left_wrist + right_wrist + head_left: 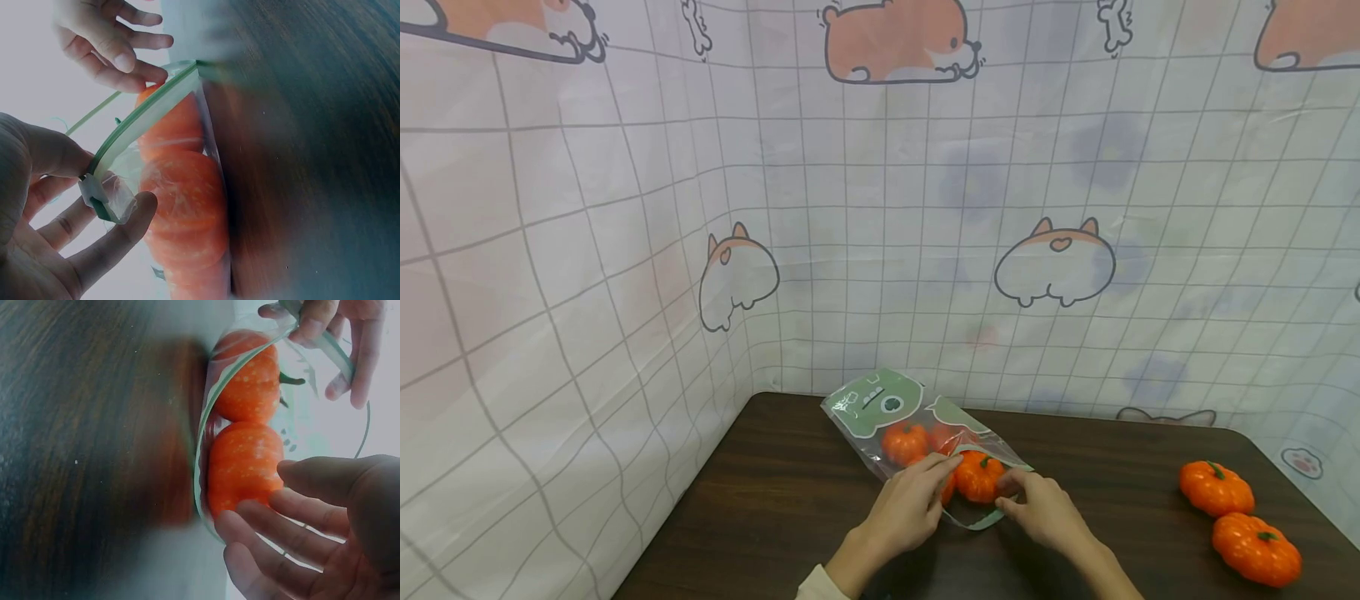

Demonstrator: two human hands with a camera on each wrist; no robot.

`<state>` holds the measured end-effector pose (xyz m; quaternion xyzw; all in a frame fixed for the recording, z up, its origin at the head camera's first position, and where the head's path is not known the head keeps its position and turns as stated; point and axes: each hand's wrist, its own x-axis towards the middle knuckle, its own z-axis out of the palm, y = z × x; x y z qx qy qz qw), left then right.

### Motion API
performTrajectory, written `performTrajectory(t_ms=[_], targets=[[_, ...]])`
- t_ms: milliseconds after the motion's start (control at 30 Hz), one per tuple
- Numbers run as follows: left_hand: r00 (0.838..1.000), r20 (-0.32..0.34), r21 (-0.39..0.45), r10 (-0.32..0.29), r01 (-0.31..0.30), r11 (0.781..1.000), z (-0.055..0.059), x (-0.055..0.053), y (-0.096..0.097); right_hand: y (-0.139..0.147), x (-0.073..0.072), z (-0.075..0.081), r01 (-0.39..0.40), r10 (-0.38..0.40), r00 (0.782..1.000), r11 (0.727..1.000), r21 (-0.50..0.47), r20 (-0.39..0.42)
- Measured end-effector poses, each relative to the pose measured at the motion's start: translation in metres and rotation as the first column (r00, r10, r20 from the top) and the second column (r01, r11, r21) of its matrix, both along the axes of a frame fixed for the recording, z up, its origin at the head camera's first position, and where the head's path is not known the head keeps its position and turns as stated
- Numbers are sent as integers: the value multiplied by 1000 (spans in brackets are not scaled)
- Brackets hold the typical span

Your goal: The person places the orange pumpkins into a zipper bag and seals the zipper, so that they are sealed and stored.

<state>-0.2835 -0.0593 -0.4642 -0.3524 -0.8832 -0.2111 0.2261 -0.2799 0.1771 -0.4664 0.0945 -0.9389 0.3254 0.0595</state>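
Observation:
A clear zip bag point(860, 410) printed with a green cartoon face lies on the table, its mouth spread toward me. Several small orange pumpkins are inside; one pumpkin point(904, 443) shows through the plastic farther back. My left hand point(904, 506) pinches the left side of the opening, by the white end piece point(100, 195) of the green zip strip. At the mouth sits another pumpkin point(247, 465). My right hand point(1047, 510) is at its right side, fingertips touching it, with thumb and fingers apart.
Two more orange pumpkins, a rear one point(1216, 488) and a front one point(1257, 548), stand close together on the right of the dark wooden table point(745, 500). A gridded curtain point(917, 208) with cartoon dogs hangs behind and along the left side.

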Motion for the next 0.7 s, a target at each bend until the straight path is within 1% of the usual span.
performTrajectory(t_ms=[267,367,500,600,700], targets=[[1000,18,-9,11,-11,1000,1,1,1,5,-1,0,-79,80,995,997,-15,62],[1000,20,-6,12,-12,1000,1,0,0,10,-1,1,-118,119,991,993,-26,64],[1000,13,0,14,-14,1000,1,-1,0,20,-2,5,-157,158,986,987,-34,47],[1000,5,3,12,-12,1000,0,-2,-1,27,-2,10,-163,165,986,986,-42,40],[1000,-3,6,9,-9,1000,1,-1,-1,36,-3,15,-148,150,988,987,-57,34]])
